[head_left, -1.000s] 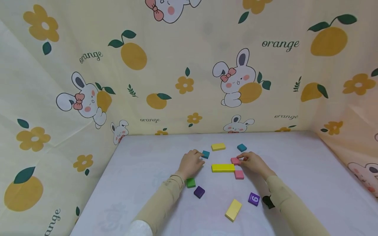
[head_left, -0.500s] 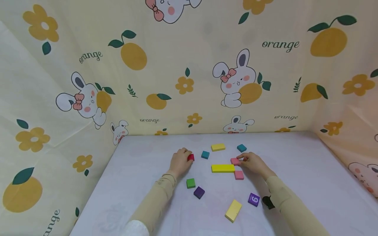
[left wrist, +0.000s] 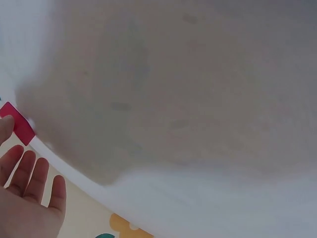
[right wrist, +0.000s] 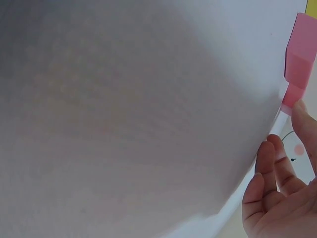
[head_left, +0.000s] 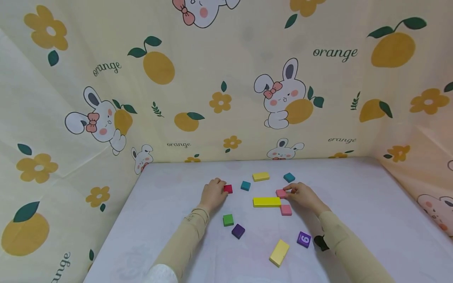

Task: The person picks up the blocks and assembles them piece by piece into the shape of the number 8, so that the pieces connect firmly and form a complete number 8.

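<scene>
In the head view my left hand is at a small red block, thumb and fingertips round its left end. The left wrist view has the thumb against the same red block, the other fingers slightly bent below. My right hand pinches a pink block by its right end. A second pink block lies nearer, at the right end of a long yellow block. In the right wrist view, the thumb of my right hand meets the farther pink piece.
Two teal blocks and a yellow block lie toward the back of the white table. Closer in are a green block, a dark purple block, a purple block marked 6 and a pale yellow block.
My left hand has moved left from beside the teal block to the red block, which now shows. The right hand has stayed at the pink block.
</scene>
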`<state>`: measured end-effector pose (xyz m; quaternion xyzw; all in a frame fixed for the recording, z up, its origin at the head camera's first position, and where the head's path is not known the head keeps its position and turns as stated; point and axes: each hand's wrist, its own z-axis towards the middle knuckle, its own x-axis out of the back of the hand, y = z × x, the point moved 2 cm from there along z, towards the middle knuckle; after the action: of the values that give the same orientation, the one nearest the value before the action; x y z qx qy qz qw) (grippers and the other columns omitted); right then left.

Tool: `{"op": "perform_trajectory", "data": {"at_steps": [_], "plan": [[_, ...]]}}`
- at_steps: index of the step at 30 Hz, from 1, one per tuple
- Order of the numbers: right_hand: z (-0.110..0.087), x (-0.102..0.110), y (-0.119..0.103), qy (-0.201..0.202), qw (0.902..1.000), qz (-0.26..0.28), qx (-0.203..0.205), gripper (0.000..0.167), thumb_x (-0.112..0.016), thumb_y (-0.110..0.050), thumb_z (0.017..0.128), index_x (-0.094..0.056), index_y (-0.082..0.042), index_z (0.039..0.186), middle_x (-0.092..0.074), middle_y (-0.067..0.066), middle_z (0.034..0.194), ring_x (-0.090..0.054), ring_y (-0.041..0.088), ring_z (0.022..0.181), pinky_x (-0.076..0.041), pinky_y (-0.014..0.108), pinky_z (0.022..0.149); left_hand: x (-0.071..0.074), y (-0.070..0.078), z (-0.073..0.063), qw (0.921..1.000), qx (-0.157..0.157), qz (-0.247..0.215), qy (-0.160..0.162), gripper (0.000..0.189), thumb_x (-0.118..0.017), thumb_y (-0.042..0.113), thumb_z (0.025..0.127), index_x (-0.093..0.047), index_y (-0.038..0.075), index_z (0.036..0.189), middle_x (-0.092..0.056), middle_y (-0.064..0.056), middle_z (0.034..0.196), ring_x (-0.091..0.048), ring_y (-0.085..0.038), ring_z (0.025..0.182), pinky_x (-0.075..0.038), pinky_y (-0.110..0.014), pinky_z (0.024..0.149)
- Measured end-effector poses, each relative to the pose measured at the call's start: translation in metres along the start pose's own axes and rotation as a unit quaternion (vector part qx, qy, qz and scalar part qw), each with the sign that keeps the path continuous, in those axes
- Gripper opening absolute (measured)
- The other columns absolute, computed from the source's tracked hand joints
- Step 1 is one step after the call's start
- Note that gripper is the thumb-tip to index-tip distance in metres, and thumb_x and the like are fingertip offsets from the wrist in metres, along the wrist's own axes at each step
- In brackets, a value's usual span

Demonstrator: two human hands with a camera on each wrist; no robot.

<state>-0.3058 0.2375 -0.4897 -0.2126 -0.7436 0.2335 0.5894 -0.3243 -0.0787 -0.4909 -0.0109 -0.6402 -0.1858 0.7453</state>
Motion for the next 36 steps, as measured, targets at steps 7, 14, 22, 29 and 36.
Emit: {"op": "perform_trajectory", "data": {"at_steps": [7, 14, 22, 29, 36], "plan": [[0.000, 0.000, 0.000, -0.001, 1.0000, 0.002, -0.002, 0.029, -0.061, -0.019, 0.089, -0.064, -0.011, 0.117, -0.058, 0.012, 0.101, -0.049, 0.024, 0.091, -0.048, 0.033, 0.076, -0.002, -0.002, -0.001, 1.0000, -0.002, 0.003, 0.002, 0.026, -0.064, 0.024, 0.086, -0.066, 0.009, 0.108, -0.064, -0.007, 0.105, -0.058, -0.023, 0.098, -0.049, -0.039, 0.082], [-0.001, 0.002, -0.001, -0.004, 1.0000, 0.007, -0.001, 0.029, -0.062, -0.020, 0.089, -0.063, -0.011, 0.116, -0.059, 0.013, 0.102, -0.050, 0.024, 0.091, -0.048, 0.035, 0.078, -0.004, -0.002, -0.002, 0.9998, -0.011, -0.011, 0.010, 0.025, -0.064, 0.023, 0.086, -0.067, 0.009, 0.106, -0.065, -0.006, 0.103, -0.059, -0.023, 0.096, -0.049, -0.040, 0.080], [-0.002, 0.002, 0.000, -0.011, 0.9997, 0.022, -0.009, 0.030, -0.062, -0.021, 0.089, -0.063, -0.012, 0.117, -0.058, 0.013, 0.104, -0.049, 0.025, 0.093, -0.046, 0.034, 0.078, -0.004, 0.004, -0.003, 0.9995, -0.019, -0.026, -0.007, 0.026, -0.065, 0.025, 0.086, -0.067, 0.011, 0.107, -0.065, -0.004, 0.103, -0.058, -0.020, 0.097, -0.048, -0.037, 0.082], [-0.001, 0.002, 0.002, -0.009, 0.9997, 0.023, -0.008, 0.031, -0.062, -0.022, 0.089, -0.062, -0.011, 0.118, -0.057, 0.015, 0.106, -0.049, 0.026, 0.094, -0.047, 0.036, 0.079, -0.003, 0.018, -0.006, 0.9983, -0.037, -0.041, -0.019, 0.026, -0.064, 0.025, 0.085, -0.066, 0.011, 0.108, -0.065, -0.004, 0.103, -0.058, -0.020, 0.098, -0.048, -0.037, 0.084], [0.001, 0.000, 0.003, -0.009, 0.9997, 0.014, -0.016, 0.031, -0.063, -0.023, 0.088, -0.063, -0.013, 0.118, -0.057, 0.014, 0.104, -0.049, 0.026, 0.094, -0.047, 0.034, 0.078, -0.007, 0.031, -0.006, 0.9977, -0.046, -0.032, -0.039, 0.028, -0.062, 0.027, 0.087, -0.065, 0.014, 0.111, -0.064, -0.001, 0.106, -0.057, -0.017, 0.099, -0.048, -0.036, 0.088]]}}
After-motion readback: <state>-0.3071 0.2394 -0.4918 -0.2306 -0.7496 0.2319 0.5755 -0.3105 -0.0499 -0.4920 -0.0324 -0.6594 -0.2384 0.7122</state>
